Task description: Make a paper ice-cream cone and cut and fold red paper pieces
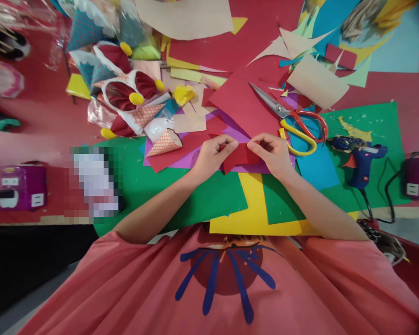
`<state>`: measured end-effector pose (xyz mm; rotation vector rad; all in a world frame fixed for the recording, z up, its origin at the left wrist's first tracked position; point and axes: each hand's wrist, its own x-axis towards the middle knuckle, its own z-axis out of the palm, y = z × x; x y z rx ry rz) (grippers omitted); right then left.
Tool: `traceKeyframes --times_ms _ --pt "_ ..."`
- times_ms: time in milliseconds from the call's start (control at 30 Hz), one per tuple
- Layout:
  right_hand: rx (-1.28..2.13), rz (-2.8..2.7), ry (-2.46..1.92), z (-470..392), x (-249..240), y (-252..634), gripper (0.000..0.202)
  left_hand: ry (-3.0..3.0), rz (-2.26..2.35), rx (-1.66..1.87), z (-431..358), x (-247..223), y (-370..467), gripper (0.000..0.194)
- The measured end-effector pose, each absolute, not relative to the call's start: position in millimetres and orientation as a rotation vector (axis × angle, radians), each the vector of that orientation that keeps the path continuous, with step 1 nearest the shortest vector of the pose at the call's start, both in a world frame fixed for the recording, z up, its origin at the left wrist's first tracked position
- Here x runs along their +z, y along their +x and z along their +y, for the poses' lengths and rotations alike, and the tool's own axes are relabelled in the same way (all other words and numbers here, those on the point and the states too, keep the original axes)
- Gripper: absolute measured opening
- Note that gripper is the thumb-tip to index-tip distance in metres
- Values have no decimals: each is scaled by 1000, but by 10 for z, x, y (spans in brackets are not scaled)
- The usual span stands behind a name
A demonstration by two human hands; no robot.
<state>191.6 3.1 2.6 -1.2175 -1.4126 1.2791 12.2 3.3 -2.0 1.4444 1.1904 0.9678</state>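
A small red piece (242, 156) is stretched between my two hands, above red and purple sheets. My left hand (218, 156) pinches its left edge between thumb and forefinger. At its right edge, my right hand (270, 153) holds it in a similar pinch. Scissors (282, 111) with one red and one yellow handle lie just beyond my right hand, blades pointing up and left. To the left of my left hand rests a small checked cone (165, 143), on its side.
Cone figures with yellow balls (136, 98) crowd the upper left. A blue glue gun (365, 165) with its cable lies at the right on green sheet (384, 125). A beige curled sheet (317, 81) and paper scraps lie beyond the scissors. A blurred-out object (96, 181) sits left.
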Motion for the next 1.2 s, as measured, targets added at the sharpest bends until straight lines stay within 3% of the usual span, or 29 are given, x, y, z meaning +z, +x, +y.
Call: traceKeyframes --times_ms 467,933,1200 --pt "1364 -1340 -1203 36 69 1948 32 1470 1318 990 26 23 79 55" --pt "1439 -1241 -1231 81 23 2016 52 1394 1329 1006 51 19 72 57" --pt "1297 -1400 -1247 83 114 2001 40 1440 1327 969 45 -8 65 54"
